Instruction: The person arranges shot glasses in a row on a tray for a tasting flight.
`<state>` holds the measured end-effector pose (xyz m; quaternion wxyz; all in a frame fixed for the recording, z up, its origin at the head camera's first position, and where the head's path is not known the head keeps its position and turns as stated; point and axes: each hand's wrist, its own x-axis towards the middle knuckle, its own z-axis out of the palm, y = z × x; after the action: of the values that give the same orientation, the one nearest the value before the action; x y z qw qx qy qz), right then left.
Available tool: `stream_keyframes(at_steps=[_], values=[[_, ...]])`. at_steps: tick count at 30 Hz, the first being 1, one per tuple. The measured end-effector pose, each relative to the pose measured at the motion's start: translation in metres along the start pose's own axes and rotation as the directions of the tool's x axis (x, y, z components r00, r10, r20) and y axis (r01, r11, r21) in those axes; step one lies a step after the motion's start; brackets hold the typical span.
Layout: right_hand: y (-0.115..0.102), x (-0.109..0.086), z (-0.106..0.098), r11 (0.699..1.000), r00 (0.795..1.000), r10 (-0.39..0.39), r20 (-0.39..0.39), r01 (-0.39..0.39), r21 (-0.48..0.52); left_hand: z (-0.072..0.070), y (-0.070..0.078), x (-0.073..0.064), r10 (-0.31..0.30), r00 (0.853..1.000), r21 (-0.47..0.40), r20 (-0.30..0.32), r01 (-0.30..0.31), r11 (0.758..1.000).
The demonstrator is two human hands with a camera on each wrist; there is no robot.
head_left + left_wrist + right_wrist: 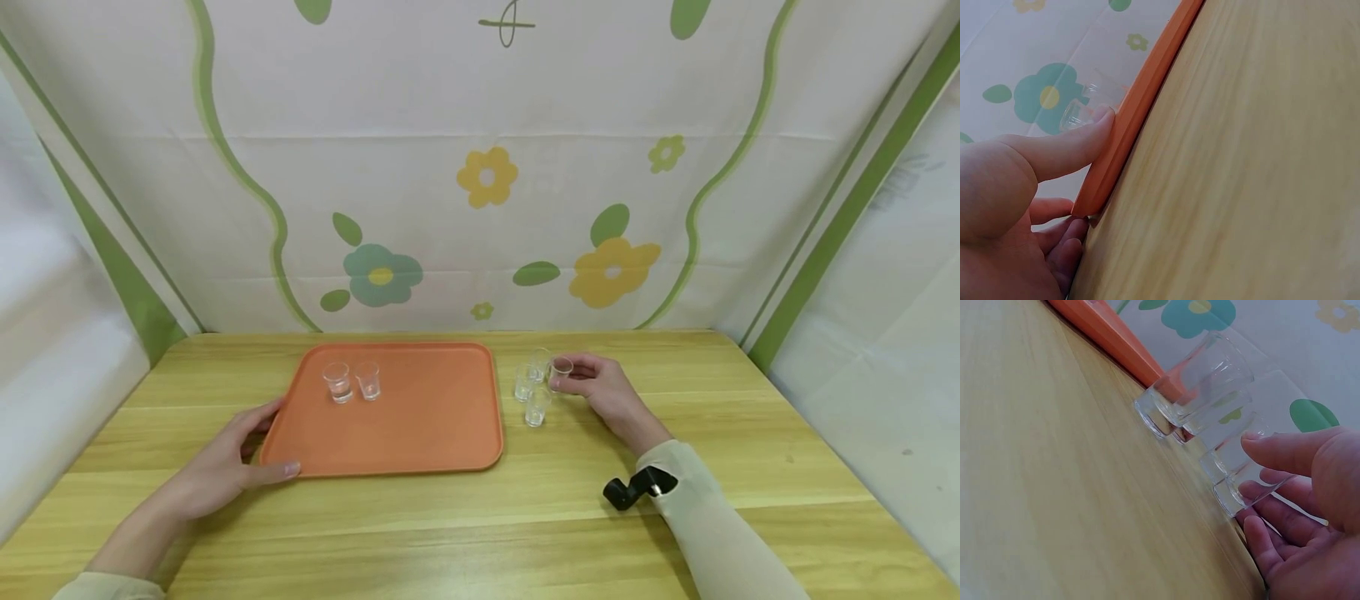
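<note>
An orange tray point(420, 425) lies on the wooden table, with two small clear shot glasses standing near its back left: one glass point(339, 383) and another glass point(368, 382). At the tray's front left corner, my left hand point(213, 471) holds the edge between thumb and fingers; in the left wrist view the thumb point(1088, 140) lies on the rim. To the tray's right, my right hand point(611, 396) grips a clear shot glass point(558, 375) between thumb and fingers. Three more shot glasses point(535, 410) stand close beside it, overlapping in the right wrist view.
Behind the table point(465, 533) hangs a white curtain point(420, 208) with flower prints. More pale cloth closes off the left and right sides. A black clip-like mount point(637, 487) sits on the right sleeve.
</note>
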<state>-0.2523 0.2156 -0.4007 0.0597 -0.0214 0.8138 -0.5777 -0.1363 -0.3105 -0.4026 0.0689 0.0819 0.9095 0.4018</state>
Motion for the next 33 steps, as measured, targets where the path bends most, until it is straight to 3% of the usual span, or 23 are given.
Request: stream_keyframes(at_steps=[22, 33], values=[[-0.001, 0.0, 0.002, 1.0, 1.0, -0.014, -0.011, 0.014, -0.007, 0.0, -0.002, 0.0, 0.004, 1.0, 0.002, -0.002, -0.004, 1.0], [-0.027, -0.007, -0.008, 0.999, 0.999, -0.016, -0.037, 0.017, 0.04, -0.001, 0.001, 0.0, 0.003, 1.0, 0.016, -0.001, -0.003, 1.0]])
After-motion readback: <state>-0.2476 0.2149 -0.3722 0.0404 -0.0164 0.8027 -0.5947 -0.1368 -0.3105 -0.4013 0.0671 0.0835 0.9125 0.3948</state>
